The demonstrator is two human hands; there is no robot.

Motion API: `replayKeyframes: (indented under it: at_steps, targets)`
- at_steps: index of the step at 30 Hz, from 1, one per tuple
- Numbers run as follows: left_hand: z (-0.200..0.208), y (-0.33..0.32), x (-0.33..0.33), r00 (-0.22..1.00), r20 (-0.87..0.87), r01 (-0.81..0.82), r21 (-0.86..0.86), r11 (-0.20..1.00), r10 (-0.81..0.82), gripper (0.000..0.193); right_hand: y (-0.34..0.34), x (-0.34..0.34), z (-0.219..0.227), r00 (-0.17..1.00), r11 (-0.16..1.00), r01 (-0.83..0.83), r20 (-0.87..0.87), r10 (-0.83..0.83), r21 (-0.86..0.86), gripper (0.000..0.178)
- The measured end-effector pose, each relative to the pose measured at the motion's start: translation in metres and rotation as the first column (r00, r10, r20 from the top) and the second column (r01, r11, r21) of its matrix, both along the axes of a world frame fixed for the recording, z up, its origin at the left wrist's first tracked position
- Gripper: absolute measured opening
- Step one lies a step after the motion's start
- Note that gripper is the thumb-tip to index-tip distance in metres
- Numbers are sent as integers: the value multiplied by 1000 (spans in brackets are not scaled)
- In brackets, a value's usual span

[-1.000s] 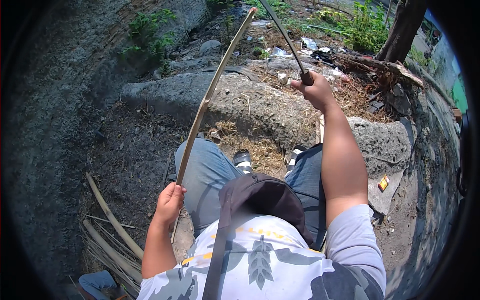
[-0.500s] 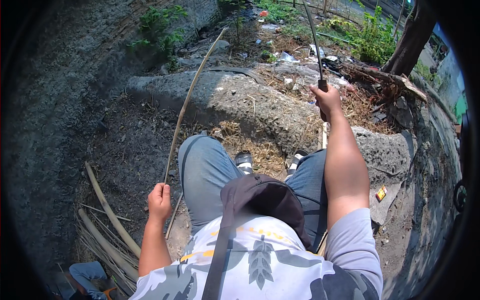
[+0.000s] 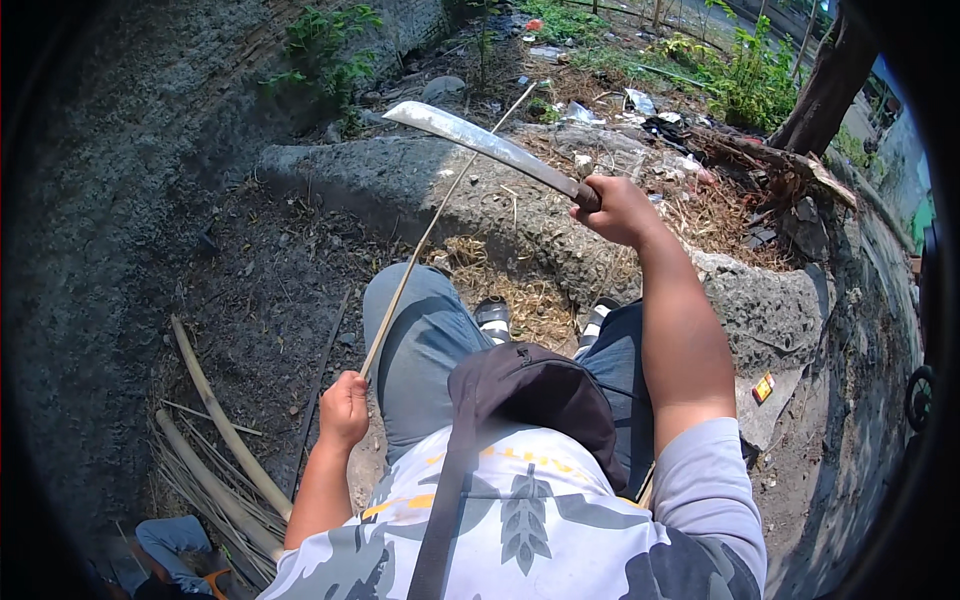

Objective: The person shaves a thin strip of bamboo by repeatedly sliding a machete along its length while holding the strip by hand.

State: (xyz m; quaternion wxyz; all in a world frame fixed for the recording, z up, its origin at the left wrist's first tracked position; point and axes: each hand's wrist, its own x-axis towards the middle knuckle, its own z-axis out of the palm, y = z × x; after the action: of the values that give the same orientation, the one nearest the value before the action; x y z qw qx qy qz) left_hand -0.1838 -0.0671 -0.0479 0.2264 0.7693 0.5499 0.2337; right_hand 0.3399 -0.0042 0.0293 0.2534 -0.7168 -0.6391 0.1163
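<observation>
My left hand (image 3: 344, 408) is clamping the near end of a thin wooden strip (image 3: 417, 250), poss. bamboo, fingers wrapped tight; gripping it there is prob. giving me control w/o putting skin near the blade. The strip is slanting up & away past my left knee (image 3: 408, 315), so most of its length is sitting free out front, approx. over the rough concrete ledge (image 3: 575, 235).

My right hand (image 3: 618, 210) is wrapping firmly round the handle of a machete (image 3: 470, 134), arm reaching well fwd, prob. so the blade is staying clear of my legs. The blade is pointing left w/ its broad flat side showing, crossing the strip near its far end in this view; can't tell if they're touching, or which edge is sharp.

My knees are spreading apart either side of the dark bag (image 3: 540, 400), which is resting in my lap, strap over my shirt, prob. to keep it out of both arms' way. Thick curved poles (image 3: 225, 425) & thinner sticks are lying on the ground by my left side, prob. for easy reach. Another person's jeans-clad leg (image 3: 172, 545) is showing beyond, bottom L corner.
</observation>
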Motion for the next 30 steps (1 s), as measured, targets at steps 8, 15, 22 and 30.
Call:
replayKeyframes:
  at_steps: [8,15,22,30]
  targets:
    - [4,-6,7,997,44,66,13,998,-66,35,11,-10,-3,984,958,-101,113,135,-270,36]
    - [21,-12,0,988,91,123,-8,992,-122,34,15,53,-38,813,965,193,-522,-259,-179,28]
    - [16,-2,38,927,357,226,-285,932,-116,43,21,-8,-27,979,998,34,-197,-45,-55,32]
    - [44,19,92,919,280,321,-119,940,-278,38,15,-16,-9,977,969,-197,-110,182,-151,27]
